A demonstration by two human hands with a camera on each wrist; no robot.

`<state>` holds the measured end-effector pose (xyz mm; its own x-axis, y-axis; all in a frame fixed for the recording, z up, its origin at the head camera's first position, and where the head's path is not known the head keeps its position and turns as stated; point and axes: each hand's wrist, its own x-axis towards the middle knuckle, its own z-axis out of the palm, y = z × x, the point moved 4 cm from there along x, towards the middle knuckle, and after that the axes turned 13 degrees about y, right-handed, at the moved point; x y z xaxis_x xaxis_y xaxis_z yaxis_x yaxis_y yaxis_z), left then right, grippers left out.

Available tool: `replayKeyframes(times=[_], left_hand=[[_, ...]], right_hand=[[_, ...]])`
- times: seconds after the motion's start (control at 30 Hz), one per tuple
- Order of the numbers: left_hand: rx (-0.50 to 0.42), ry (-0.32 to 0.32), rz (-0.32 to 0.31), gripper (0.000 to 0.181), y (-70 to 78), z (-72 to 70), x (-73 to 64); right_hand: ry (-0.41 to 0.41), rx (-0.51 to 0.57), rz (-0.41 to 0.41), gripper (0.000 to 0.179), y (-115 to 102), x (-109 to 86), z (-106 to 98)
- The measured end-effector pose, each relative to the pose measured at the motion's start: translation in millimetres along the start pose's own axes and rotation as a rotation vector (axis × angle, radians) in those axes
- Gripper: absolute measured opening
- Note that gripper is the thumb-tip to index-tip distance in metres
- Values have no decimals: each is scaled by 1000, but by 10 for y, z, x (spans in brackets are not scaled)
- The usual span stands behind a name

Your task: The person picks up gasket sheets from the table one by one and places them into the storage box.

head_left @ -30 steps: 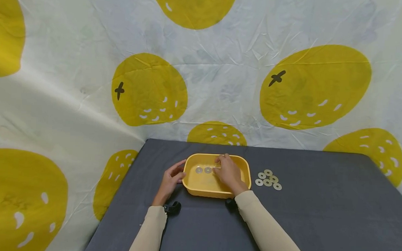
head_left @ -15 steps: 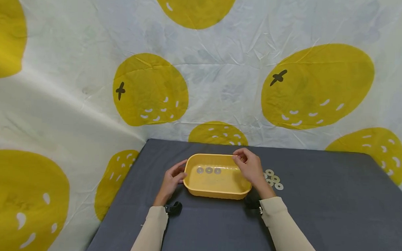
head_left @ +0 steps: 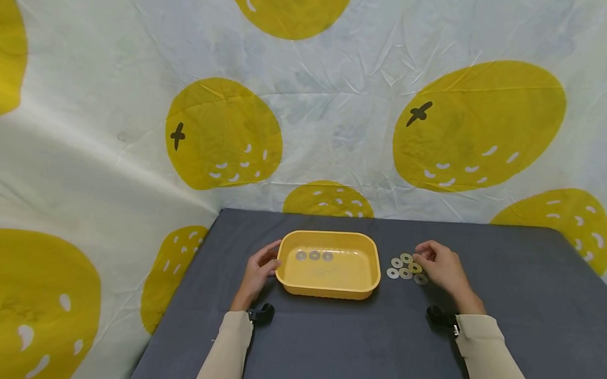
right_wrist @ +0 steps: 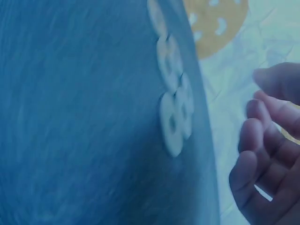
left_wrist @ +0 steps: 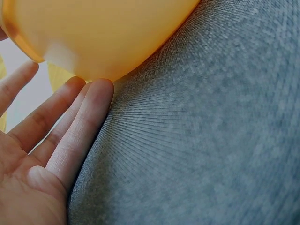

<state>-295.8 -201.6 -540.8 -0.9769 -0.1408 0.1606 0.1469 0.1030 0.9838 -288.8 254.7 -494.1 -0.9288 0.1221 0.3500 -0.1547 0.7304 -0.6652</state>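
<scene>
A yellow tray [head_left: 330,281] stands on the dark cloth, with three flat metal washers in a row inside it, one of them a washer [head_left: 314,255] in the middle. At the tray's left end is my left hand [head_left: 254,274]; in the left wrist view its fairly straight fingers [left_wrist: 96,105] touch the outer wall. Over the right edge of a loose group of several washers [head_left: 405,273] hovers my right hand [head_left: 441,268], fingers loosely bent. The right wrist view shows nothing held between its fingertips, and the washers [right_wrist: 171,124] lie apart from them.
A dark grey cloth [head_left: 338,341] covers the table. Behind it and at the left hangs a white sheet [head_left: 335,129] printed with yellow fruit. A black camera strap sits on each wrist.
My right hand has left a third washer in the tray's row, lifted out over the right rim and moved right to the loose washers. The left hand stays at the tray.
</scene>
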Motion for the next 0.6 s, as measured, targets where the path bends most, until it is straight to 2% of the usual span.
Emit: replayKeyframes(times=[0.23,0.6], left_hand=[[13,8,7,51,10,-1,-14],[11,13,12,51,-9,-3,-2]], right_hand=[[-125,-59,37,25,185,-15,90],[-168,-66,97,28,179,-54,127]])
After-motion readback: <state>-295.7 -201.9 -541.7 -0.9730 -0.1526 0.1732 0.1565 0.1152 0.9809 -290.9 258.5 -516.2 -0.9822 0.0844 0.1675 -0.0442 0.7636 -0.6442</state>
